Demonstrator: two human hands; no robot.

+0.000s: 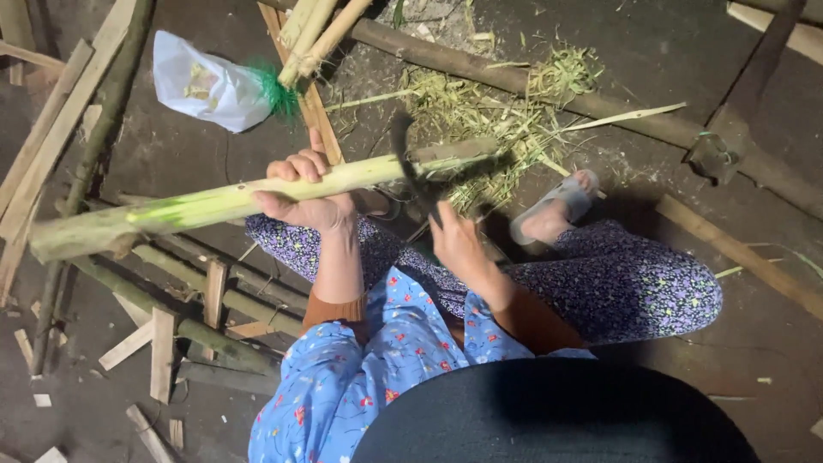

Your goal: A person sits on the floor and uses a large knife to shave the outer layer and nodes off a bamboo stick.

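Your left hand [307,190] wraps its fingers over a long, pale green bamboo pole [231,201], gripping it firmly near the middle. The pole lies almost level across your lap, its smooth, waxy skin streaked darker green towards the thick left end and stripped to a cream colour towards the right end. Your right hand [459,244] is closed round the handle of a dark, curved blade [410,167], whose edge meets the pole just right of your left hand; the blade is blurred, so its exact shape is hard to make out. Beyond the pole, a heap of stringy, straw-coloured shavings [480,111] lies on the dark dirt floor [686,51]. A crumpled white plastic bag [206,86] sits near the upper left. Rough wooden slats [163,351] and slim green poles lie scattered at your left. A grey sandal [557,201] covers your foot beside the shavings.
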